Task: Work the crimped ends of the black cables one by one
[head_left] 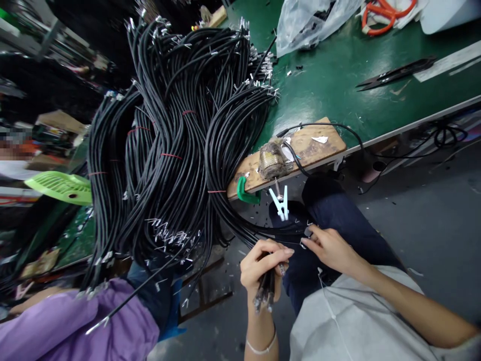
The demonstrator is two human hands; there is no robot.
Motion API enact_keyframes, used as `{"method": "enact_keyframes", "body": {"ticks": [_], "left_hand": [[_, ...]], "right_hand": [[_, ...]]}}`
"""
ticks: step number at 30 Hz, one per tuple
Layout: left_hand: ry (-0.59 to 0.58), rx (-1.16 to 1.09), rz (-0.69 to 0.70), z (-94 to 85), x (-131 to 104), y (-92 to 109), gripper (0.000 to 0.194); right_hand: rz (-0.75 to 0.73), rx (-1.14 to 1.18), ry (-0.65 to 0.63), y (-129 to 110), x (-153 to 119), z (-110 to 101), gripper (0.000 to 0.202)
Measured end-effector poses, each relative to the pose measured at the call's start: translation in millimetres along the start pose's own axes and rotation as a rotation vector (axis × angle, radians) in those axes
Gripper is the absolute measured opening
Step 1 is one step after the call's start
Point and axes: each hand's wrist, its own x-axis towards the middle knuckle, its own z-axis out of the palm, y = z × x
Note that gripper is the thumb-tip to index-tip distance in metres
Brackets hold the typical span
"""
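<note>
My left hand (265, 263), a bracelet on its wrist, is closed round several black cables; their stripped ends (264, 298) stick out below the fist. My right hand (332, 249) pinches at the tip of a thin black cable (278, 231), thumb and forefinger together. These cables run from a tied bundle (216, 150) that hangs over the bench edge. Above my hands, a light blue clothespin (280, 203) sits on the shaft of a small tape-wrapped motor (271, 160).
The motor rests on a wooden board (319, 143) with a green clamp (246, 190). On the green bench (323, 80) lie black scissors (396, 72), orange-handled scissors (387, 15) and a plastic bag (308, 25). Several cable bundles (161, 115) are heaped left, beside a person's purple sleeve (93, 321).
</note>
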Motion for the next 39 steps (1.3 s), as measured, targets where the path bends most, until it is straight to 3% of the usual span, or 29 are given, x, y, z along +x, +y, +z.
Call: {"method": "enact_keyframes", "body": {"ticks": [3, 5, 7, 9, 10, 12, 14, 16, 21, 26, 32, 39], "left_hand": [[-0.016, 0.036, -0.003, -0.1, -3, -1, 0.016], [-0.017, 0.028, -0.003, 0.0, -5, -2, 0.014], [-0.009, 0.016, -0.023, 0.5, -6, -3, 0.01], [-0.036, 0.034, -0.055, 0.8, -6, -2, 0.008], [-0.078, 0.06, -0.072, 0.8, -5, -2, 0.007], [-0.186, 0.128, -0.094, 0.3, -4, -1, 0.008], [-0.263, 0.186, -0.101, 0.1, -1, 0, 0.014], [-0.233, 0.204, -0.082, 1.0, 1, 2, 0.021], [0.125, 0.117, -0.036, 8.9, 3, 4, 0.014], [0.308, 0.123, -0.159, 19.0, 2, -4, 0.008], [0.267, 0.219, -0.136, 26.9, 8, -12, 0.013], [0.237, 0.233, -0.108, 25.2, 10, -13, 0.009]], "right_hand": [[0.047, 0.117, -0.041, 3, 7, 21, 0.01], [0.051, 0.173, -0.045, -1, 10, 24, 0.01], [0.063, 0.258, -0.125, -11, 10, 14, 0.014], [0.079, 0.439, -0.328, -27, 7, -7, 0.017], [0.067, 0.534, -0.446, -36, 6, -19, 0.021], [0.006, 0.652, -0.517, -54, 8, -40, 0.026], [-0.065, 0.705, -0.437, -70, 14, -54, 0.028], [-0.098, 0.739, -0.333, -81, 23, -58, 0.031], [-0.089, 0.937, -0.05, -94, 53, -47, 0.041], [-0.128, 1.244, -0.26, -101, 74, -28, 0.047], [-0.078, 1.332, -0.197, -102, 77, -23, 0.04], [-0.02, 1.306, -0.296, -86, 79, -25, 0.051]]}}
